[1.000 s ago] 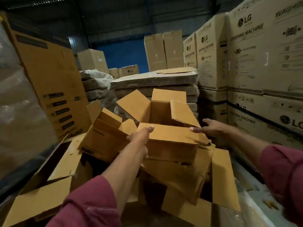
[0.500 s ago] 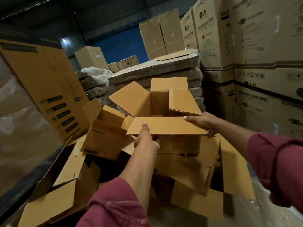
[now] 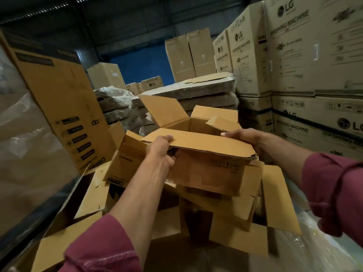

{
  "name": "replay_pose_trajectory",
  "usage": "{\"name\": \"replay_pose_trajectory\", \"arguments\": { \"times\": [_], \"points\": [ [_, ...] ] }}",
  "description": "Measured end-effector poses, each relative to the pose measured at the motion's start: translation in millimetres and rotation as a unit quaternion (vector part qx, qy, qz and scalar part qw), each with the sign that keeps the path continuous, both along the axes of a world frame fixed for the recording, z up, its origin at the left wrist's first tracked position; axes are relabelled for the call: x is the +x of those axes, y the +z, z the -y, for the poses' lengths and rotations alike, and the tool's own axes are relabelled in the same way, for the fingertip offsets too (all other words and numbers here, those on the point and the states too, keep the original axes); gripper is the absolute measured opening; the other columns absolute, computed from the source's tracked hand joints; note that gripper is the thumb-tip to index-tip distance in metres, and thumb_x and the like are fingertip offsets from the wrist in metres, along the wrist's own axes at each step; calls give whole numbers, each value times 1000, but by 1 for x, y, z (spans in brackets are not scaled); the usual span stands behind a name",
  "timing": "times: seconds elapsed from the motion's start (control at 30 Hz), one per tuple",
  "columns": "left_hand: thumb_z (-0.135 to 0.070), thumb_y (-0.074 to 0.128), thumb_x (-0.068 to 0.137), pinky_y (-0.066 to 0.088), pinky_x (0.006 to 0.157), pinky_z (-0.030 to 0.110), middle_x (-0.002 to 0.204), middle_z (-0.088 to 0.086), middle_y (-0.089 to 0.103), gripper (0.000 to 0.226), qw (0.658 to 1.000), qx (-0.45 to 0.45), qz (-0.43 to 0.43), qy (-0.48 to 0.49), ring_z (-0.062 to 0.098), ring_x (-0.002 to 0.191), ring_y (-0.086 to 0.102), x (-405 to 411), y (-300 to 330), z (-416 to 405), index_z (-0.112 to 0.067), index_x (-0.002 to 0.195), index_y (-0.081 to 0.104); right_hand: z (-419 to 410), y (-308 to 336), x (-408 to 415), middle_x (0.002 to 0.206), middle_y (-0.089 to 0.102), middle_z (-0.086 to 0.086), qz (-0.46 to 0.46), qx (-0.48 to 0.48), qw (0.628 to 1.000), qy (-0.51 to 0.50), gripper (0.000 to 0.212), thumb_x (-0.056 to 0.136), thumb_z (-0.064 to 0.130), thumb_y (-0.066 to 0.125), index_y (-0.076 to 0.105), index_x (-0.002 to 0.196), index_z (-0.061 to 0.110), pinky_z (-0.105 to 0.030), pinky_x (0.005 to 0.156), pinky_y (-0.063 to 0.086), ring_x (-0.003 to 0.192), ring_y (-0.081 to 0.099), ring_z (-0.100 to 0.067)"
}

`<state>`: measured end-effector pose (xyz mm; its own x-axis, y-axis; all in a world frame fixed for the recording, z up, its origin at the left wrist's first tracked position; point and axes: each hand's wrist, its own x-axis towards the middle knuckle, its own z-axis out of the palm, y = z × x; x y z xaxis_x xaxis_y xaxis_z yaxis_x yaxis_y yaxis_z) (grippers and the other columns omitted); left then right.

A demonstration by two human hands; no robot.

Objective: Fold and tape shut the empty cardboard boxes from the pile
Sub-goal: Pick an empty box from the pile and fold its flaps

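- I see the left hand (image 3: 162,150) pinching the near flap of the open brown cardboard box (image 3: 206,169), thumb on top.
- The right hand (image 3: 243,136) grips the flap's far right corner.
- The box sits between both hands, atop the pile of loose brown cartons (image 3: 225,213).
- Count: two hands, one held box; cartons beneath overlap, number unclear.

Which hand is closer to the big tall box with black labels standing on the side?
Left. The left hand grips the open box's near flap on the side toward the tall labelled box; the right hand holds the flap's far end.
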<state>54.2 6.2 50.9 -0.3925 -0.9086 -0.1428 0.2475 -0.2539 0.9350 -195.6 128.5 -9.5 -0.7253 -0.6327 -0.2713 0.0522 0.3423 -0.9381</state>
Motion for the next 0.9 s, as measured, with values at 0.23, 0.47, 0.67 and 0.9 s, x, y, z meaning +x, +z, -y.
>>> {"name": "replay_pose_trajectory", "arguments": {
  "times": [0.23,0.47,0.67,0.9],
  "points": [
    [-8,71,95,55,51,29,97,12,75,19,996,-68,-30,-49,23,79,72,129,24,-18,-7,113,66,-41,32,151,106,70,-14,-120,-85,978,-149,34,104,42,56,61,120,13,-51,79,63,93,72,-32],
    [-12,74,92,56,48,29,104,13,74,33,992,-100,-23,-76,24,83,73,329,32,-28,-7,122,63,-88,36,372,107,62,-12,-164,-114,949,-245,36,108,41,47,54,128,12,-50,84,60,97,65,-32],
    [-8,69,93,54,50,28,90,11,69,37,996,-30,-31,-72,23,74,68,501,-10,-19,-3,129,61,-100,25,558,106,64,-9,-208,-74,929,-296,35,109,41,45,60,126,15,-44,79,55,93,62,-30],
    [-8,73,78,60,59,35,102,11,75,49,999,49,-19,14,29,86,73,633,-108,-13,-8,126,64,-102,-66,705,109,67,-11,-168,-26,935,-311,38,109,45,41,64,125,18,-41,84,51,98,64,-33]
  ]
}}
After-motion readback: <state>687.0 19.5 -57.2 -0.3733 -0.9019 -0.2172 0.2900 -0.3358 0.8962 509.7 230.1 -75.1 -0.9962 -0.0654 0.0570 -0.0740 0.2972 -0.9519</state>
